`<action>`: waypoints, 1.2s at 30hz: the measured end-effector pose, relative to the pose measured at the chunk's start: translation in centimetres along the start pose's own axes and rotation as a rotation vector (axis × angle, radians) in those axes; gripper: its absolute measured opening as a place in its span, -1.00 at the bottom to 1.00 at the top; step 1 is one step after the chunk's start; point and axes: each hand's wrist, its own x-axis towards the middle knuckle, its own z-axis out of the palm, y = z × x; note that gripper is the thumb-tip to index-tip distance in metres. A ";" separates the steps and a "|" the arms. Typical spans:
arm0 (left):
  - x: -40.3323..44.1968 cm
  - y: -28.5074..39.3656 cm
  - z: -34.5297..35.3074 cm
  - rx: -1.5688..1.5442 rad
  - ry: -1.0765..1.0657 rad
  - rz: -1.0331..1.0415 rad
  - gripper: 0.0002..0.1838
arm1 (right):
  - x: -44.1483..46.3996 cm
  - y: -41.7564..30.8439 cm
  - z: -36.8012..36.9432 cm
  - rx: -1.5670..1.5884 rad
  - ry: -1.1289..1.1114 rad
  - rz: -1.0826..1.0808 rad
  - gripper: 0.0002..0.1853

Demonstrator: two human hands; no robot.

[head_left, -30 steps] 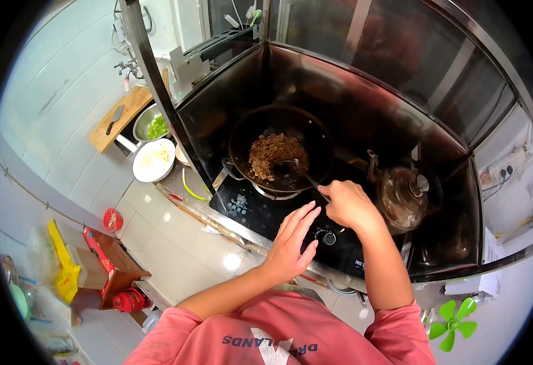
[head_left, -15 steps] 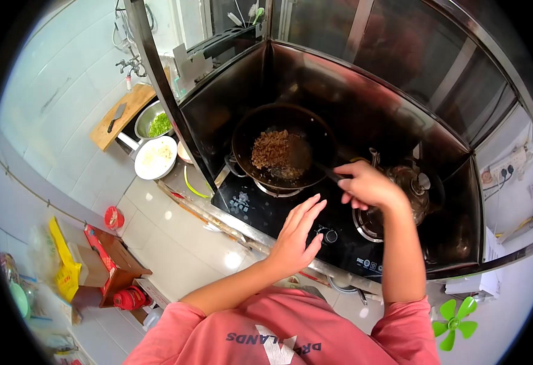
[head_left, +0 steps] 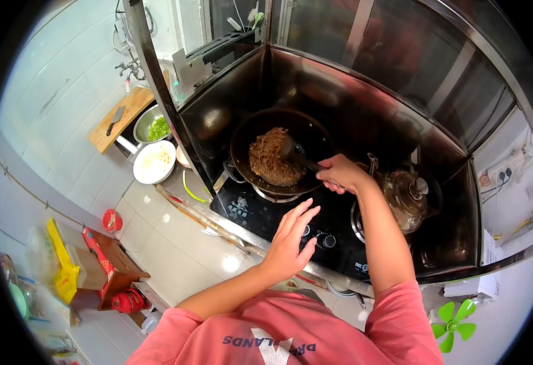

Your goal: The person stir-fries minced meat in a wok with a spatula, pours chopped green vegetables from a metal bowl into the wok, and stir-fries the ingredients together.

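Observation:
My right hand [head_left: 340, 174] is closed around the dark handle of a spatula [head_left: 303, 160], whose rounded head presses into the food in the wok. Brown minced, crumbly food [head_left: 270, 159] lies heaped in the left and middle of the dark wok [head_left: 315, 128]. The wok sits on the left burner of a black glass gas stove [head_left: 260, 222]. Near the stove's front edge, my left hand [head_left: 290, 239] hovers with fingers stretched out, holding nothing, close to the control knobs [head_left: 325, 241].
A glass kettle [head_left: 405, 198] stands on the right burner. Left of the stove are a white pan [head_left: 155, 163] with pale contents, a metal bowl [head_left: 145, 119] of chopped greens and a cutting board [head_left: 131, 104] with a knife [head_left: 116, 120]. Dark metal panels surround the stove.
My right hand and the spatula have moved left, and the food is pushed together into a heap on the wok's left side. My left hand has shifted slightly down and left.

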 end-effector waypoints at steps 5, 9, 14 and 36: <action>0.3 0.0 -0.1 0.008 -0.005 0.014 -0.37 | -3.2 -1.7 -1.9 -0.439 0.036 -0.067 -0.47; 0.4 -0.1 -0.1 0.002 -0.005 0.016 -0.37 | -1.5 -1.6 -0.4 -0.648 0.246 -0.149 -0.59; 0.2 -0.4 -0.2 0.006 -0.001 -0.008 -0.40 | 1.6 -0.8 2.5 -0.314 0.171 -0.088 -0.50; 1.1 0.4 3.0 -0.092 -0.040 0.089 -0.45 | -12.3 -3.3 0.3 -1.214 0.162 -0.094 -0.49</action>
